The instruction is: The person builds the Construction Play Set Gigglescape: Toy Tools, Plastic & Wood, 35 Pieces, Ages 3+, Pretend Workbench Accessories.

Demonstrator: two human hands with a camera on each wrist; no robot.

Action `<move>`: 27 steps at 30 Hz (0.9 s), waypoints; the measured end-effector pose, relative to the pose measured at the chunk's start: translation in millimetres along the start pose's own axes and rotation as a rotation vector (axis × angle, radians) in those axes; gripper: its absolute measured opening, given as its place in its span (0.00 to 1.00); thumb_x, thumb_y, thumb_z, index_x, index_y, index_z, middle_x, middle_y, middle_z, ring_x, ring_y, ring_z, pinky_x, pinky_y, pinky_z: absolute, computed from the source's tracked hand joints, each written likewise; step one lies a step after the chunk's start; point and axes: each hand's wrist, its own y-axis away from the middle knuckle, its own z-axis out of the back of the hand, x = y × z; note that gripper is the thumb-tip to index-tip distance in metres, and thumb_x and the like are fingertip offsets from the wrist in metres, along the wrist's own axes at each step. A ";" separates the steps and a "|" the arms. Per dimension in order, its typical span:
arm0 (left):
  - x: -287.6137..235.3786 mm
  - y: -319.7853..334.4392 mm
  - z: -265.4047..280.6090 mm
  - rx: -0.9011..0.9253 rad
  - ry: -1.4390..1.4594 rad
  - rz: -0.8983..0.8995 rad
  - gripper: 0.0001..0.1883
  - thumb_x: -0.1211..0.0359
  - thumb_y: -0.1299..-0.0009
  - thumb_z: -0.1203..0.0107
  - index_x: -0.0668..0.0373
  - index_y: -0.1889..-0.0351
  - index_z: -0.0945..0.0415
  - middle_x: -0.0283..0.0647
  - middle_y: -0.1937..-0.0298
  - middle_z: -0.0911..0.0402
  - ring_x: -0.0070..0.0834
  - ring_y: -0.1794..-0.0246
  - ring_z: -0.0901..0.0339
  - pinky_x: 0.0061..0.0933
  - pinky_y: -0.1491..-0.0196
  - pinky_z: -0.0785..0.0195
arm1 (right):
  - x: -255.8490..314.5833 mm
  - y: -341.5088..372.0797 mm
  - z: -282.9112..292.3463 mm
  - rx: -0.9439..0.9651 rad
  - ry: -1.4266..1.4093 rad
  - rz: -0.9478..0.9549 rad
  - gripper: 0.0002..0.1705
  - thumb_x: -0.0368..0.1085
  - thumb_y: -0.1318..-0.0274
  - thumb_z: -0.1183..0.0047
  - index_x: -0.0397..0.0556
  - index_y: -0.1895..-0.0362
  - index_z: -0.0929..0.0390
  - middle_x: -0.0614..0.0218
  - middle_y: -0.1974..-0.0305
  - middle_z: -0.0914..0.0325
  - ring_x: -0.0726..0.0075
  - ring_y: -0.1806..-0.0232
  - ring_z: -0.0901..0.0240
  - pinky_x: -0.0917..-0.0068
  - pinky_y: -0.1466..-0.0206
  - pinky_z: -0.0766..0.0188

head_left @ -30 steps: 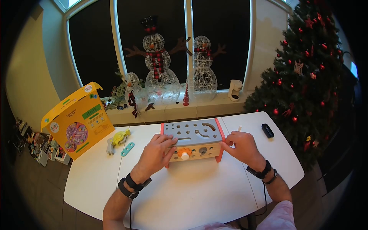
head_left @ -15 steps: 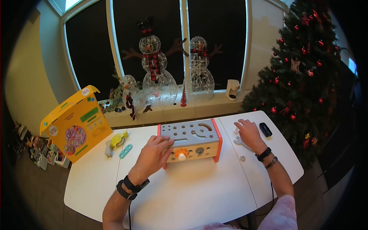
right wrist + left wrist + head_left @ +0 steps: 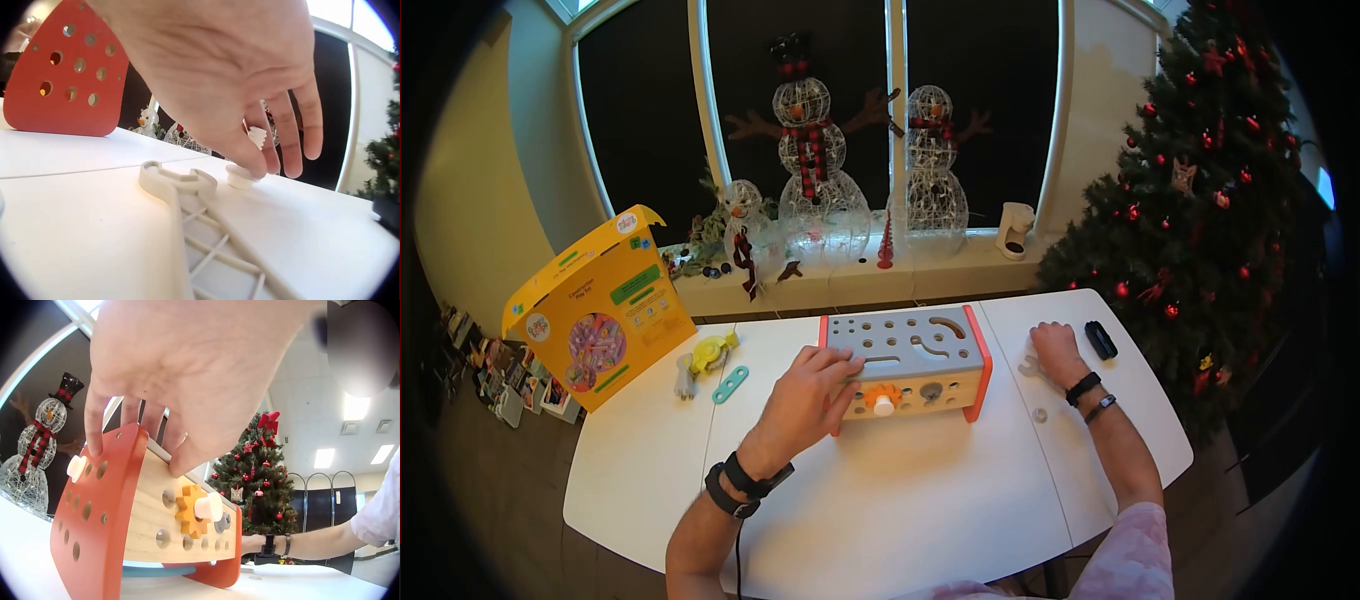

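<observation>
My left hand (image 3: 810,395) holds the left end of a toy workbench (image 3: 905,352), fingers over its grey top and thumb at the front edge. The bench has red end panels (image 3: 94,506). On its wooden front sit an orange gear (image 3: 186,503) with a white screw (image 3: 209,506) through it, and a grey screw (image 3: 226,522). Right of the bench, my right hand (image 3: 1057,352) pinches a white threaded screw (image 3: 240,177) that stands head-down on the table; the thumb covers part of it. A pale toy wrench (image 3: 177,244) lies beside that hand.
On the white table (image 3: 940,500), a small round piece (image 3: 1040,415) lies near the right wrist and a black case (image 3: 1101,340) beyond the right hand. To the left are a teal strip (image 3: 730,385), yellow and grey parts (image 3: 710,352) and an open yellow box (image 3: 640,330).
My right hand has left the workbench's right end, moved right to the white screw, and its fingers have drawn together round it. The left hand stays on the workbench.
</observation>
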 end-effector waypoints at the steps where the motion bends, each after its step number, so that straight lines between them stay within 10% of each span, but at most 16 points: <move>1: 0.2 -0.1 -0.6 -0.011 0.007 -0.004 0.19 0.71 0.25 0.31 0.60 0.37 0.12 0.47 0.37 0.12 0.48 0.40 0.19 0.42 0.35 0.20 | -1.0 0.7 0.7 0.001 0.002 0.003 0.09 0.33 0.34 0.36 0.53 0.51 0.10 0.62 0.58 0.09 0.49 0.52 0.10 0.54 0.51 0.16; 10: -0.7 -0.4 -2.4 -0.019 -0.003 -0.001 0.18 0.71 0.24 0.32 0.61 0.37 0.12 0.47 0.38 0.12 0.48 0.40 0.19 0.42 0.36 0.20 | 31.1 6.2 91.5 -0.080 -0.608 -0.198 0.20 0.39 0.19 0.46 0.50 0.31 0.32 0.49 0.60 0.11 0.29 0.54 0.13 0.37 0.51 0.19; 15: -3.2 -0.7 -1.4 -0.012 0.009 0.009 0.18 0.72 0.25 0.32 0.60 0.37 0.11 0.48 0.37 0.12 0.49 0.41 0.19 0.42 0.37 0.21 | 61.9 13.0 148.6 -0.626 -0.810 0.153 0.16 0.33 0.27 0.36 0.45 0.40 0.21 0.57 0.59 0.11 0.42 0.56 0.13 0.50 0.53 0.19; 27: -1.8 0.8 -1.9 -0.027 -0.020 -0.008 0.18 0.71 0.24 0.32 0.61 0.36 0.13 0.46 0.38 0.12 0.48 0.37 0.19 0.42 0.35 0.20 | 97.0 19.1 174.4 -0.278 -1.421 0.224 0.18 0.26 0.29 0.33 0.43 0.38 0.15 0.68 0.49 0.08 0.74 0.50 0.12 0.72 0.41 0.17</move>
